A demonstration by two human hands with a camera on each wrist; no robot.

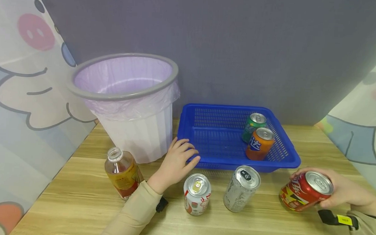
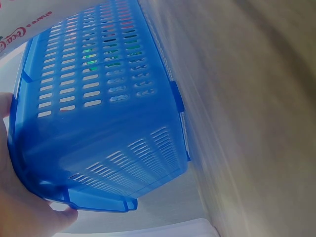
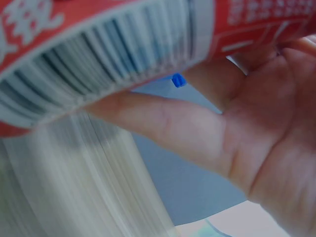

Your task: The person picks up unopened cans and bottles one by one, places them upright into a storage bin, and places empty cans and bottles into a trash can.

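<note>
My left hand point(image 1: 177, 163) rests on the front left corner of a blue plastic basket point(image 1: 224, 162), its fingers lying loosely over the rim. In the left wrist view, fingertips point(image 2: 66, 215) touch the basket's edge near the slotted wall point(image 2: 98, 131). Over on the right, my right hand point(image 1: 345, 189) grips a red cola can point(image 1: 298, 192), which is tilted to one side. The can's barcode side point(image 3: 113, 49) fills the top of the right wrist view. An orange soda can point(image 1: 260, 145) and a green soda can point(image 1: 248, 129) stand inside the basket.
A white cola can point(image 1: 195, 198) and a silver-white can point(image 1: 239, 191) stand in front of the basket on the wooden table point(image 1: 227, 229). A bottle without a cap point(image 1: 124, 174) stands left of my forearm. Behind it is a lined trash bin point(image 1: 137, 132). A grey panel point(image 1: 257, 54) rises behind.
</note>
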